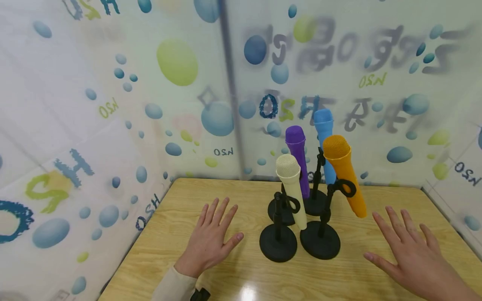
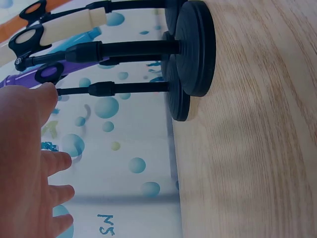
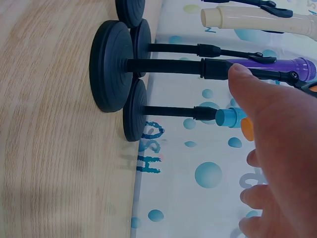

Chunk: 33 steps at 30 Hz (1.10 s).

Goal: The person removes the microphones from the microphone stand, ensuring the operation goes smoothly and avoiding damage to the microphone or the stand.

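Grouped on the wooden table are a cream microphone (image 1: 289, 171), a purple microphone (image 1: 296, 144), a blue microphone (image 1: 324, 121) and an orange microphone (image 1: 342, 167). Each tilts in a clip on a black stand with a round base (image 1: 278, 243). To the left of the group my left hand (image 1: 211, 238) is spread, palm down, holding nothing. My right hand (image 1: 412, 251) is spread likewise to the right of the orange microphone. In the left wrist view the thumb overlaps a stand arm; in the right wrist view the thumb overlaps the orange microphone's stand (image 3: 218, 68).
The wooden table (image 1: 158, 255) ends at the back against a white curtain (image 1: 196, 150) printed with blue and green dots and letters. More of that sheet hangs along the left and right sides. A dark band shows at the left cuff (image 1: 200, 294).
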Tool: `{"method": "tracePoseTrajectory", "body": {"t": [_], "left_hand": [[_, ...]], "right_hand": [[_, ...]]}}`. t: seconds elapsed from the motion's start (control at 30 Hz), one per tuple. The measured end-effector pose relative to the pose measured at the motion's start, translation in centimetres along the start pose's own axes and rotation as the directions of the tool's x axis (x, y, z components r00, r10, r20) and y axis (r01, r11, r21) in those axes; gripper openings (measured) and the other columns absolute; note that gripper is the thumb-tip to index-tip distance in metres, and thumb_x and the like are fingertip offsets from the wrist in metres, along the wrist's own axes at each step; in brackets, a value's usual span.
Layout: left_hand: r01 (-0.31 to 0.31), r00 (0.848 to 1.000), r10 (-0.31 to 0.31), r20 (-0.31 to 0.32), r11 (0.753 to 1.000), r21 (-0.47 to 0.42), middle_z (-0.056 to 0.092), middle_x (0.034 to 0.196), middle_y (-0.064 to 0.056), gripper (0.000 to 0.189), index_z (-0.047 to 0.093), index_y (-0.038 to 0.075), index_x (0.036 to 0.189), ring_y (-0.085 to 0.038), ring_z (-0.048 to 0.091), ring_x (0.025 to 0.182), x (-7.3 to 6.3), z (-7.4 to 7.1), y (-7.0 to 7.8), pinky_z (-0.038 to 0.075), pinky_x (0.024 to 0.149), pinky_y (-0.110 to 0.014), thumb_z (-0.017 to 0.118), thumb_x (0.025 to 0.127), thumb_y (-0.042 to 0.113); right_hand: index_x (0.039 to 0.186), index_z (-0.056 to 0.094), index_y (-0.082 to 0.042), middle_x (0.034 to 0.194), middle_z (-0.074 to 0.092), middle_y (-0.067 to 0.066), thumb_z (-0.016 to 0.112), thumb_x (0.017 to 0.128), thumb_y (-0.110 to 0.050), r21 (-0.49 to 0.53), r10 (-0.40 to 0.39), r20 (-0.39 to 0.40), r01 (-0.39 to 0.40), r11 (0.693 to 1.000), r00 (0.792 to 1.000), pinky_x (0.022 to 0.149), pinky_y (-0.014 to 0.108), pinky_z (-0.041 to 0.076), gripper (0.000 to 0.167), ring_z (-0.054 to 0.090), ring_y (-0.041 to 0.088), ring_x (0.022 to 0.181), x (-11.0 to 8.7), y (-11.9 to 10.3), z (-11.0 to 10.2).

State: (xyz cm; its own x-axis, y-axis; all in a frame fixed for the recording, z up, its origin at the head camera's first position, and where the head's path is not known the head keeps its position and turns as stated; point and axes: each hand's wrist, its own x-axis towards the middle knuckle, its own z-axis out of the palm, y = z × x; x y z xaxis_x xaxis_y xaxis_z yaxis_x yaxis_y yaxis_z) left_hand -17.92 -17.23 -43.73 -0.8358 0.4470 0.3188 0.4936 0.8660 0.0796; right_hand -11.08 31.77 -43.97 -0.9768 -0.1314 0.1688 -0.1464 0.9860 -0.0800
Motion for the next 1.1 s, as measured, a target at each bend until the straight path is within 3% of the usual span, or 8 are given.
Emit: {"method": "tracePoseTrajectory", "body": {"t": [0.4,0.67,0.93,1.1], "left_hand": [[-0.006,1.000,0.006,-0.021,1.000,0.008,0.032,0.177,-0.015,0.074,0.043,0.015,0.166,-0.043,0.025,0.165,0.1,-0.1,0.1,0.020,0.133,-0.063,0.051,0.109,0.061],[-0.006,1.000,0.006,-0.010,1.000,0.000,0.033,0.177,-0.014,0.072,0.043,0.016,0.167,-0.042,0.026,0.165,-0.1,0.1,0.2,0.022,0.133,-0.064,0.050,0.110,0.060],[-0.024,1.000,0.024,-0.013,1.000,-0.013,0.041,0.173,-0.014,0.068,0.046,0.016,0.164,-0.041,0.034,0.162,-0.1,0.1,0.2,0.030,0.130,-0.062,0.052,0.110,0.057],[-0.047,0.999,0.046,-0.016,0.998,-0.039,0.044,0.171,-0.014,0.066,0.047,0.016,0.164,-0.041,0.040,0.158,0.1,0.0,0.3,0.034,0.128,-0.061,0.054,0.110,0.054]], "right_hand": [[0.173,0.010,-0.007,0.176,0.008,0.035,0.072,0.095,-0.067,-0.003,-0.005,-0.019,0.005,1.000,1.000,0.116,0.086,0.007,0.116,0.001,0.063,0.160,0.1,0.3,0.3],[0.171,0.017,-0.001,0.174,0.013,0.038,0.069,0.098,-0.064,0.019,0.003,0.025,-0.004,1.000,1.000,0.117,0.086,0.006,0.110,0.014,0.069,0.154,0.0,0.0,-0.2],[0.159,0.044,0.004,0.161,0.043,0.037,0.081,0.094,-0.051,-0.044,-0.032,-0.101,0.028,0.999,0.994,0.110,0.077,0.032,0.093,0.043,0.063,0.140,0.3,-0.4,-0.7],[0.144,0.060,0.004,0.143,0.063,0.034,0.090,0.085,-0.040,-0.052,-0.082,-0.203,0.073,0.996,0.976,0.094,0.074,0.050,0.079,0.065,0.054,0.119,0.4,-0.7,-1.2]]}}
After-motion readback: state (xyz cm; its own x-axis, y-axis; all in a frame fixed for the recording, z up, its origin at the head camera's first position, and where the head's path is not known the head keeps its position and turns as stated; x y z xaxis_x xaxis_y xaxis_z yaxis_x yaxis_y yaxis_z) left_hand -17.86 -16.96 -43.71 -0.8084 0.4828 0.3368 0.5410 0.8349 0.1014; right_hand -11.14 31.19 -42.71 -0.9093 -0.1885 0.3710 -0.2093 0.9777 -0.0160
